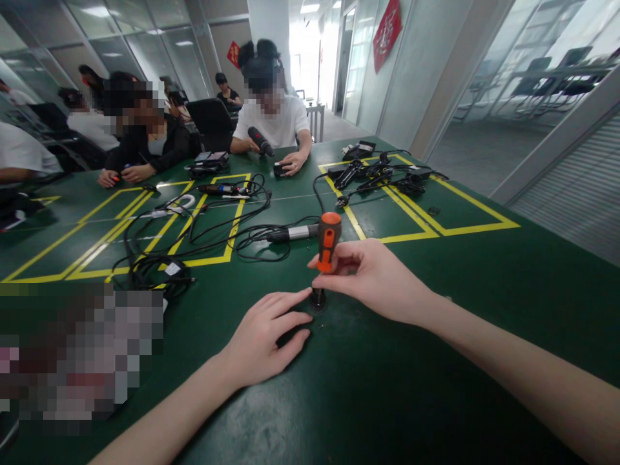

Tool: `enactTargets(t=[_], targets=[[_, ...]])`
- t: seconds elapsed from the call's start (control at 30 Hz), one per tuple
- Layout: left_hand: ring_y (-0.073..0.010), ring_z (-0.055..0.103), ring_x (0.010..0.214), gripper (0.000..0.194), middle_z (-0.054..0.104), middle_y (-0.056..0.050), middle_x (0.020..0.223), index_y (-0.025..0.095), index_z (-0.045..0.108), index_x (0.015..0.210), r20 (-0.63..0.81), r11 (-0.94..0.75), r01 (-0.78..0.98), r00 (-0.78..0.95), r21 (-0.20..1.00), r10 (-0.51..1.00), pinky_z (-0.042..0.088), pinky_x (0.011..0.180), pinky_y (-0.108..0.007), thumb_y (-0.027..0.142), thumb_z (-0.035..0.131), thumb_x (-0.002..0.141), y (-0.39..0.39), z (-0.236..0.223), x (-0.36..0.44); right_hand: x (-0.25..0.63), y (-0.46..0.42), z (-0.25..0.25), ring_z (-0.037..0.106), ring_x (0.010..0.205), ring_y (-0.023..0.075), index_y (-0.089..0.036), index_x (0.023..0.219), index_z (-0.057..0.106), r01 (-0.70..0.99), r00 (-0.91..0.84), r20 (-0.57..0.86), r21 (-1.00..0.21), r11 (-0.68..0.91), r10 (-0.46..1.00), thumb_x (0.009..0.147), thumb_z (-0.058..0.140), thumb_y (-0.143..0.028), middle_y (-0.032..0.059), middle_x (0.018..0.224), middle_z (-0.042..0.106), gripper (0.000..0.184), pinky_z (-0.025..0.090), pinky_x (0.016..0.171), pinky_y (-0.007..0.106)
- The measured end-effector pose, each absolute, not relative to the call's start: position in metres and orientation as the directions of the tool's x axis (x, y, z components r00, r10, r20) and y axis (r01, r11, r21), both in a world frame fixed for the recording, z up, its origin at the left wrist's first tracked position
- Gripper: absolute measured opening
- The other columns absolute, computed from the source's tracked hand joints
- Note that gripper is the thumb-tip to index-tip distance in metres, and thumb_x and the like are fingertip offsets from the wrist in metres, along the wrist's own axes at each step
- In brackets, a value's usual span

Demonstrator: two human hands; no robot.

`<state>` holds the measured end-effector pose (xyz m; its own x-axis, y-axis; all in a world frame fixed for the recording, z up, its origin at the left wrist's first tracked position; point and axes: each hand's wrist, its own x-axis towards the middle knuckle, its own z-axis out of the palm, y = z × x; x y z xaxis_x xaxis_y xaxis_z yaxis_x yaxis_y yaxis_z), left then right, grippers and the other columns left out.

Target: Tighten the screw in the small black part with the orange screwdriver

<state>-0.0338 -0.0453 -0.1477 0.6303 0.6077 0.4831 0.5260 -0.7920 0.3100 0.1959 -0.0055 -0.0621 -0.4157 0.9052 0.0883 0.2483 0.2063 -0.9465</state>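
Observation:
My right hand (pixel 371 274) pinches the lower handle of an orange and black screwdriver (pixel 330 242), which stands upright. Under it, a small dark round part (pixel 318 299) rests on the green table (pixel 411 374); the screwdriver's tip is hidden there. My left hand (pixel 271 332) lies on the table to the left of this part, fingers spread. Its index fingertip reaches the part's edge; whether it presses on it I cannot tell. A tiny loose piece, perhaps a screw (pixel 320 326), lies just in front of the part.
Behind the screwdriver lies a grey and black cylindrical tool (pixel 295 232) with its cable. Black cables (pixel 159 274) coil at the left, and more cords and adapters (pixel 372 173) lie at the back right. Across the table, a co-worker (pixel 274 123) holds a power driver (pixel 260 141).

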Motion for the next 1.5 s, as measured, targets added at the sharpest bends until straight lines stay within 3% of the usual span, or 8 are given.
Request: enactTargets(t=[0.17, 0.37, 0.6, 0.77, 0.9, 1.3, 1.5], targets=[[-0.0259, 0.073, 0.115, 0.015, 0.076, -0.011, 0.130, 0.020, 0.074, 0.107, 0.512, -0.804, 0.519, 0.625, 0.292, 0.589, 0.061, 0.097, -0.045, 0.019, 0.063, 0.097, -0.0433, -0.1458, -0.0346, 0.1943, -0.0087, -0.0583, 0.072, 0.071, 0.0159, -0.017, 0.109, 0.073, 0.192, -0.463, 0.052, -0.969, 0.157, 0.885, 0.075, 0.078, -0.011, -0.0008, 0.076, 0.075, 0.035, 0.058, 0.068, 0.026], [-0.0251, 0.076, 0.109, 0.015, 0.077, -0.012, 0.127, 0.019, 0.074, 0.107, 0.545, -0.812, 0.502, 0.608, 0.299, 0.577, 0.062, 0.094, -0.043, 0.019, 0.064, 0.096, -0.0437, -0.1449, -0.0348, 0.1936, -0.0122, -0.0587, 0.067, 0.058, 0.0119, -0.014, 0.119, 0.068, 0.196, -0.507, 0.009, -0.973, 0.125, 0.862, 0.084, 0.069, -0.015, 0.0031, 0.084, 0.078, 0.035, 0.058, 0.060, 0.025], [-0.0240, 0.078, 0.105, 0.014, 0.080, -0.012, 0.121, 0.020, 0.075, 0.104, 0.577, -0.809, 0.476, 0.572, 0.345, 0.582, 0.063, 0.093, -0.041, 0.019, 0.065, 0.095, -0.0445, -0.1443, -0.0345, 0.1927, -0.0121, -0.0619, 0.077, 0.082, 0.0208, -0.015, 0.097, 0.069, 0.189, -0.503, 0.060, -0.966, 0.177, 0.862, 0.082, 0.070, -0.019, 0.0059, 0.085, 0.079, 0.016, 0.062, 0.074, 0.031], [-0.0235, 0.079, 0.101, 0.012, 0.082, -0.011, 0.114, 0.020, 0.074, 0.100, 0.594, -0.809, 0.459, 0.554, 0.366, 0.583, 0.063, 0.090, -0.039, 0.016, 0.064, 0.094, -0.0446, -0.1430, -0.0330, 0.1935, -0.0117, -0.0616, 0.071, 0.072, 0.0177, -0.016, 0.087, 0.071, 0.253, -0.508, 0.053, -0.945, 0.207, 0.860, 0.083, 0.074, -0.029, 0.0041, 0.081, 0.075, 0.014, 0.057, 0.067, 0.029], [-0.0225, 0.080, 0.099, 0.012, 0.082, -0.010, 0.113, 0.020, 0.074, 0.098, 0.602, -0.811, 0.455, 0.548, 0.367, 0.580, 0.063, 0.088, -0.037, 0.014, 0.064, 0.094, -0.0437, -0.1426, -0.0321, 0.1937, -0.0097, -0.0616, 0.065, 0.068, 0.0146, -0.016, 0.081, 0.072, 0.312, -0.473, 0.089, -0.914, 0.261, 0.876, 0.082, 0.075, -0.026, 0.0027, 0.079, 0.073, 0.011, 0.052, 0.063, 0.027], [-0.0230, 0.079, 0.097, 0.013, 0.081, -0.012, 0.115, 0.019, 0.075, 0.096, 0.586, -0.797, 0.474, 0.546, 0.374, 0.599, 0.063, 0.087, -0.038, 0.016, 0.062, 0.095, -0.0435, -0.1426, -0.0317, 0.1951, -0.0098, -0.0596, 0.069, 0.070, 0.0154, -0.016, 0.093, 0.068, 0.236, -0.501, 0.072, -0.947, 0.216, 0.863, 0.080, 0.072, -0.018, 0.0021, 0.081, 0.072, 0.014, 0.057, 0.065, 0.027], [-0.0234, 0.079, 0.098, 0.013, 0.081, -0.012, 0.117, 0.020, 0.075, 0.096, 0.565, -0.784, 0.480, 0.548, 0.392, 0.618, 0.063, 0.088, -0.039, 0.017, 0.062, 0.095, -0.0430, -0.1445, -0.0323, 0.1951, -0.0084, -0.0621, 0.068, 0.072, 0.0154, -0.016, 0.085, 0.065, 0.269, -0.501, 0.126, -0.918, 0.293, 0.856, 0.078, 0.069, -0.017, 0.0038, 0.084, 0.073, 0.008, 0.054, 0.065, 0.026]])
